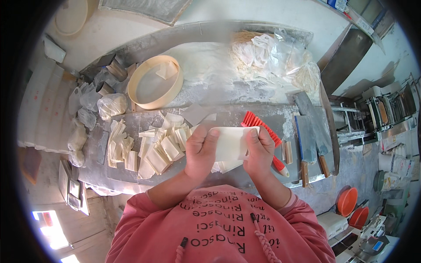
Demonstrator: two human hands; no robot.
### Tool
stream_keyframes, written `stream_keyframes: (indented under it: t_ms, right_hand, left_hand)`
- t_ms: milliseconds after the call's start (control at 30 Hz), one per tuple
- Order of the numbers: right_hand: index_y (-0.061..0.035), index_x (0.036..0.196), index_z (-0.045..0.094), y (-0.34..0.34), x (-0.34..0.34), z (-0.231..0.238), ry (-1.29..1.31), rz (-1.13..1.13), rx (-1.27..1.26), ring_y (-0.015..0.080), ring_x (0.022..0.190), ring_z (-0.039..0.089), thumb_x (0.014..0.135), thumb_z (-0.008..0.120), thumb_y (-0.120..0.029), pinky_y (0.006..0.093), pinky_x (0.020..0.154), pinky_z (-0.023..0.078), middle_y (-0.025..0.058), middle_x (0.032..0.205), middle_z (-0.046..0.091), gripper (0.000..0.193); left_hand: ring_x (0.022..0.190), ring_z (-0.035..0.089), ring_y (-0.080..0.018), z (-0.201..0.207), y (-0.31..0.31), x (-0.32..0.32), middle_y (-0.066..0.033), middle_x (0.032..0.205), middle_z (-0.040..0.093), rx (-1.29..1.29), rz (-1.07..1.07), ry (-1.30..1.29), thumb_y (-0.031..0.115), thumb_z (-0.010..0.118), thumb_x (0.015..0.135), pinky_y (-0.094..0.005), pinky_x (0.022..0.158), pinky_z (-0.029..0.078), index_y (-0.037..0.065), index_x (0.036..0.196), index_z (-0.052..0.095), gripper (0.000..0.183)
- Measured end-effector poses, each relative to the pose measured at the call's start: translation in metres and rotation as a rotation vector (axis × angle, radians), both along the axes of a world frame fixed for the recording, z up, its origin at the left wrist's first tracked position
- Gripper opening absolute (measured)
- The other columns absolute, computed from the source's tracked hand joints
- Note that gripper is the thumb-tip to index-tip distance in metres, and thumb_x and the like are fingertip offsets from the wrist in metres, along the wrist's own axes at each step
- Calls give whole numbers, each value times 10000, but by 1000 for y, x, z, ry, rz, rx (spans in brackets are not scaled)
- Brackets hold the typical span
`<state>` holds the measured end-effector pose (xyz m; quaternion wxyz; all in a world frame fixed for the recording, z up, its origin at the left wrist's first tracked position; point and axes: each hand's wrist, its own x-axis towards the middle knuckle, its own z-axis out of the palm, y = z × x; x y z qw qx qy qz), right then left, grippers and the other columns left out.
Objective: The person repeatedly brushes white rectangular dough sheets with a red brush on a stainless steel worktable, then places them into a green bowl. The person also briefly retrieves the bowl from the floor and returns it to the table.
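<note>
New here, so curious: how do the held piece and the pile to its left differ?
The held piece is a neat rectangle; the pile is jumbled. The left hand and right hand hold the held piece; the pile lies on the table. Both are pale cream.

Clock positions are read from the centre of the view. Centre: cream-white rectangular stack of thin sheets point(232, 147), smooth and matt; base material not determinable. 8 o'clock: loose cream folded sheets point(157, 158), matt, with creased faces and layered edges. 10 o'clock: round pale wooden sieve point(169, 97), smooth rim, fine mesh. 12 o'clock: white powder point(201, 61), matt. Between 1 and 2 o'clock: clear plastic bags point(285, 55), crinkled and glossy. 3 o'clock: red brush point(263, 126), plastic-looking, with coarse bristles; farther out, blue-edged grey metal blade point(305, 138), dull, with brown wooden handle point(304, 173). 4 o'clock: orange-red round basin point(346, 200), smooth, plastic-looking. 6 o'clock: pink cloth sweatshirt point(206, 206), matt, with braided cord point(264, 245).
</note>
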<state>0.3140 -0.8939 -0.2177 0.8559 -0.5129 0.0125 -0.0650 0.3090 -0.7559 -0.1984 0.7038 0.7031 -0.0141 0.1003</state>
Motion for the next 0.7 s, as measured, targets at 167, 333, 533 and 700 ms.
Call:
stream_keyframes:
  t_ms: [167,333,533,700]
  right_hand:
    - [-42,813,527,-30,7,10,56,-1,214,62,423,276,964,473,-258,235,429,254,-43,501,328,269]
    - [-42,838,529,-20,8,4,267,257,281,96,475,343,965,459,-258,257,460,306,-10,563,383,261]
    - [-18,1143,493,14,3,19,480,335,522,155,729,532,992,310,-389,310,677,431,92,891,585,441]
    - [-17,1124,529,22,-6,30,223,374,161,97,692,539,981,411,-278,237,606,425,53,862,590,321]
  left_hand:
    - [746,597,-96,32,25,9,-31,833,621,-422,34,163,207,466,959,-232,647,480,32,962,590,214]
    - [752,614,-116,41,20,-3,-58,866,639,-588,-140,231,237,464,961,-246,654,495,33,997,589,243]
    - [681,521,-44,31,14,-7,-12,799,593,-265,-202,234,143,451,962,-210,581,434,23,984,570,171]
    - [626,415,-18,29,6,-6,39,724,510,127,-39,22,128,480,952,-187,541,365,40,890,536,121]
